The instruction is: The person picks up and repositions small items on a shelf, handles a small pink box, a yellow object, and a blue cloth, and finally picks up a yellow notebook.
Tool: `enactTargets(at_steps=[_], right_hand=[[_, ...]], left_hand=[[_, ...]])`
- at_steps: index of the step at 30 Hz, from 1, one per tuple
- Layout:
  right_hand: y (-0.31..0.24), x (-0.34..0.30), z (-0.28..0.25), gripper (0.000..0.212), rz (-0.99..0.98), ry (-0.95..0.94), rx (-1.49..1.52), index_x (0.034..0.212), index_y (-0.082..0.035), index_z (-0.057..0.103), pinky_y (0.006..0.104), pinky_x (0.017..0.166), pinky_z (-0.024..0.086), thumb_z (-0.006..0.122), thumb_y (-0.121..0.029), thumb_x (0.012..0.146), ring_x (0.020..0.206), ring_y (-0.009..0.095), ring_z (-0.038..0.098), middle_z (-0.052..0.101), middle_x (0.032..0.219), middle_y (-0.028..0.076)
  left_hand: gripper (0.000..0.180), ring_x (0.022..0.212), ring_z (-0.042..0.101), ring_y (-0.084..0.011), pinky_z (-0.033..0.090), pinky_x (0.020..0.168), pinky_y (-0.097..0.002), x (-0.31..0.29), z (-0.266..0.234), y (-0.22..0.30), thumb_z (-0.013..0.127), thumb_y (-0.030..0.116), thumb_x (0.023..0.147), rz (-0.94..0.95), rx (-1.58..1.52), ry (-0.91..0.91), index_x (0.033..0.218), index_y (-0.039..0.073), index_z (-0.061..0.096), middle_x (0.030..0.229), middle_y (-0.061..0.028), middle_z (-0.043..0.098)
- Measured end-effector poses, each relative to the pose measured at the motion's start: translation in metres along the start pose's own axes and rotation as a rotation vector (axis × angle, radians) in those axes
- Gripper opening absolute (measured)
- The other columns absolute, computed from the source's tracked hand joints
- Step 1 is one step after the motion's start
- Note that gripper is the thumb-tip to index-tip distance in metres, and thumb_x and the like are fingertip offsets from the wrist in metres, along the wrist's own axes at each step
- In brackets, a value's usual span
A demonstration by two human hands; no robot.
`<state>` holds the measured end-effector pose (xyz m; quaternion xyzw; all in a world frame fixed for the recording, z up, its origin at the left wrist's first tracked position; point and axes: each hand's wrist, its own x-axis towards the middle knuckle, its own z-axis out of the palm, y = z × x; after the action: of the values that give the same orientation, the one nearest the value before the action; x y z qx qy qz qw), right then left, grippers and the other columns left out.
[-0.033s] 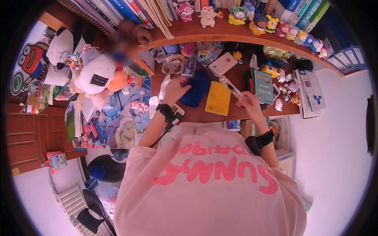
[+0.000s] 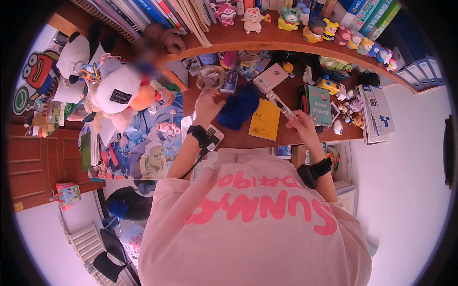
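Observation:
A crumpled dark blue cloth (image 2: pixel 237 108) lies on the brown desk, left of a yellow spiral notebook (image 2: pixel 265 119). My left hand (image 2: pixel 208 107) is at the cloth's left edge, fingers apart and slightly bent, with nothing visible between them. Whether a fingertip touches the cloth, I cannot tell. My right hand (image 2: pixel 300 123) is closed on the lower end of a long, slim, clear and white stick-like thing (image 2: pixel 281 104). Its upper end reaches over the notebook's top right corner. A black band is on each of my wrists.
Beside my left wrist lies a small white device (image 2: pixel 214 136). A pale notebook (image 2: pixel 270 77), a green book (image 2: pixel 318 106) and small figures (image 2: pixel 353 106) fill the desk's back and right. A shelf (image 2: pixel 267 35) overhangs the back; plush toys (image 2: pixel 114 90) are piled at left.
My left hand has drawn slightly left from the blue cloth, which now looks rounder and more bunched. The slim thing in my right hand has shifted slightly.

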<state>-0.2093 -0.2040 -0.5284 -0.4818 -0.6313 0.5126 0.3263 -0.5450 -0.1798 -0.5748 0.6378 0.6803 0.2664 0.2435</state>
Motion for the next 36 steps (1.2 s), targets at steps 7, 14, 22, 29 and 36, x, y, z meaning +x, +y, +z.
enactTargets(at_steps=[7,14,22,29,36], right_hand=[[-0.002,0.034,0.007,0.017,0.018,-0.131,0.176,0.092,-0.002,0.053,0.0214,0.065,0.044,0.051,-0.019,0.09,0.072,0.01,0.059,0.061,0.074,0.005],[-0.033,0.052,0.038,0.021,-0.015,-0.227,0.155,0.094,0.0,0.055,0.0223,0.063,0.044,0.052,-0.02,0.089,0.069,0.01,0.056,0.059,0.071,0.004],[-0.066,0.051,0.059,0.023,-0.041,-0.187,0.27,0.092,0.002,0.059,0.024,0.06,0.046,0.053,-0.02,0.088,0.066,0.012,0.059,0.061,0.071,0.006],[-0.069,0.048,0.062,0.027,-0.124,-0.197,0.333,0.103,0.004,0.054,0.0233,0.065,0.046,0.052,-0.02,0.09,0.068,0.012,0.058,0.06,0.073,0.006],[-0.063,0.045,0.012,0.03,0.01,-0.215,0.238,0.104,0.003,0.054,0.024,0.069,0.046,0.051,-0.024,0.091,0.073,0.013,0.059,0.06,0.073,0.005]], left_hand=[[0.025,0.082,0.061,-0.0316,0.048,0.073,-0.0404,0.002,-0.011,-0.087,0.066,0.02,0.071,-0.173,0.12,0.268,0.091,0.005,0.061,0.087,-0.0141,0.064],[0.027,0.088,0.059,-0.0332,0.046,0.076,-0.0363,-0.004,-0.042,0.035,0.051,-0.001,0.074,0.258,-0.181,0.51,0.099,0.003,0.062,0.096,-0.017,0.061],[0.042,0.108,0.052,-0.0313,0.043,0.091,-0.0349,-0.024,-0.011,0.104,0.043,-0.012,0.072,0.494,-0.157,0.333,0.107,0.003,0.059,0.115,-0.0168,0.055],[0.041,0.104,0.055,-0.0326,0.044,0.09,-0.0367,-0.013,-0.029,0.105,0.042,-0.012,0.07,0.55,-0.261,0.35,0.104,0.001,0.06,0.109,-0.0167,0.058],[0.041,0.106,0.055,-0.0302,0.041,0.093,-0.035,-0.003,-0.074,0.096,0.034,-0.013,0.071,0.452,-0.279,0.532,0.1,-0.001,0.061,0.109,-0.0175,0.059]])
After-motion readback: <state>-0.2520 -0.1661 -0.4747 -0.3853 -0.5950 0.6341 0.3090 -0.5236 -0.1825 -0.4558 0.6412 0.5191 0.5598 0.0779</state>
